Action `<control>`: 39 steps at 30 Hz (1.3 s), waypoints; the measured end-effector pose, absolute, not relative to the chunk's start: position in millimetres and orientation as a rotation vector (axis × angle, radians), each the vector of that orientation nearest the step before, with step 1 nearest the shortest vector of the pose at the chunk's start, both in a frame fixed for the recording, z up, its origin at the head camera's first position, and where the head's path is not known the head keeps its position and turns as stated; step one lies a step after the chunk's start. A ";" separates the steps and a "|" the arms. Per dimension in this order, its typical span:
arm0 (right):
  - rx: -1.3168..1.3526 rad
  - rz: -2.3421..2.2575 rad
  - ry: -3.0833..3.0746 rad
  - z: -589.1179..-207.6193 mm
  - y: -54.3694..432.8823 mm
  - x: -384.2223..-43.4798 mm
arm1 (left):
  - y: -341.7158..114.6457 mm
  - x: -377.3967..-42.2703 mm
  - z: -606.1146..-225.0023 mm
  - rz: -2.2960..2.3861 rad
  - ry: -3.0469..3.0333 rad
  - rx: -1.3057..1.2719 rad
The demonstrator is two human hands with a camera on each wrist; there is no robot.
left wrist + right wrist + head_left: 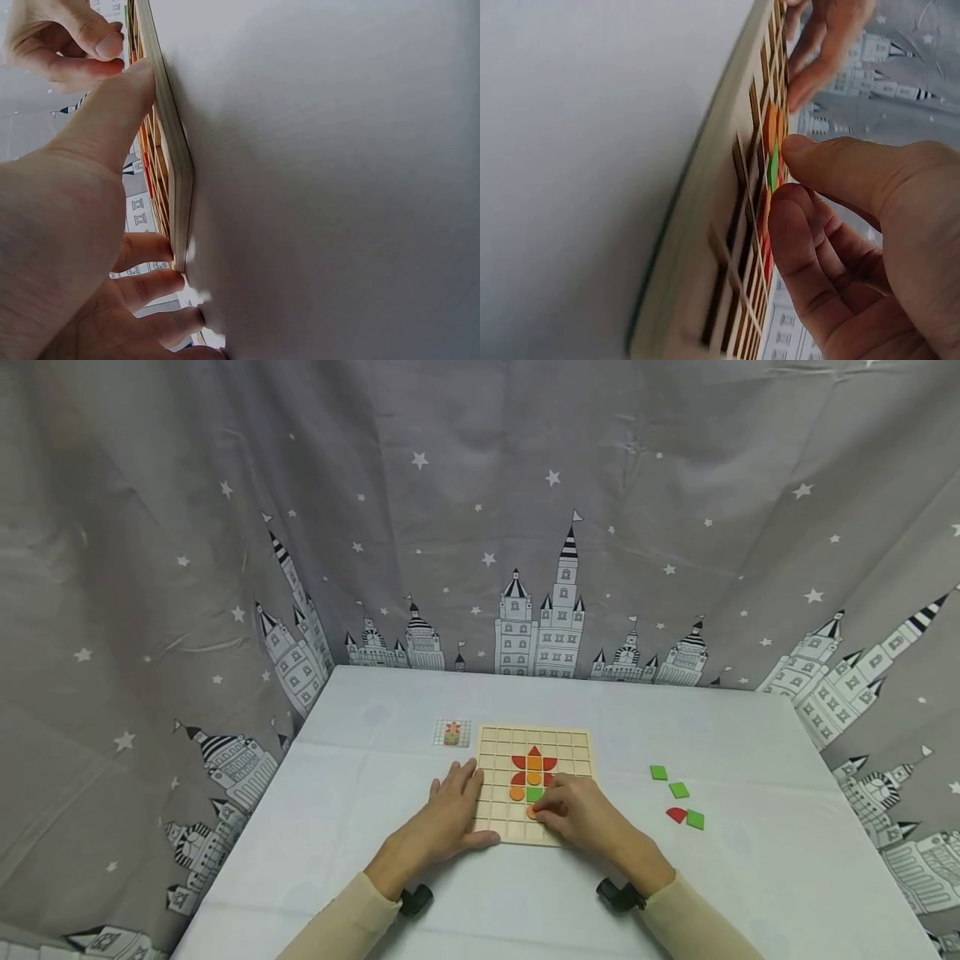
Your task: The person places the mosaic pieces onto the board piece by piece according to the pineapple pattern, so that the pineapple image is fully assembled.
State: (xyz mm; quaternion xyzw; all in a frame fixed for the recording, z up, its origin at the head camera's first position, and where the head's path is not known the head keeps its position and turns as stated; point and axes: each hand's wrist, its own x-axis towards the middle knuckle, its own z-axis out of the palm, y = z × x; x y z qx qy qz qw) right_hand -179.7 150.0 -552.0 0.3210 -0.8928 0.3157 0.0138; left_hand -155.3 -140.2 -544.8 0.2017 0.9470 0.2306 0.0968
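A square wooden grid board (573,741) bears a pattern of flat pieces: red pieces (534,751), an orange square (535,763), orange discs (517,794) and a green square (534,795). My left hand (447,814) rests along the board's left side, fingers extended; its thumb lies at the near corner. Thumb and fingertips of my right hand (588,814) pinch at an orange disc (531,812) just below the green square, partly covering it. In the right wrist view the right hand (855,232) is bent low over the grid.
A small pattern card (452,733) lies beyond the board's left corner. Right of the board are loose green pieces (658,772) and a red piece (676,815). The white-covered table (360,727) meets a grey curtain (450,527) with castles and stars.
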 end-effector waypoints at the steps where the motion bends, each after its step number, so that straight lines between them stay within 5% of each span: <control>1: 0.983 0.979 -2.780 -551.3 152.5 -180.2 | -140.2 -155.3 -544.7 0.684 2.806 0.598; 28: 0.293 0.796 -2.958 -543.2 287.6 -202.0 | -141.8 -154.1 -547.6 0.672 2.824 0.616; 39: 0.257 0.818 -3.004 -551.1 315.7 -206.1 | -141.1 -153.5 -544.4 0.684 2.819 0.609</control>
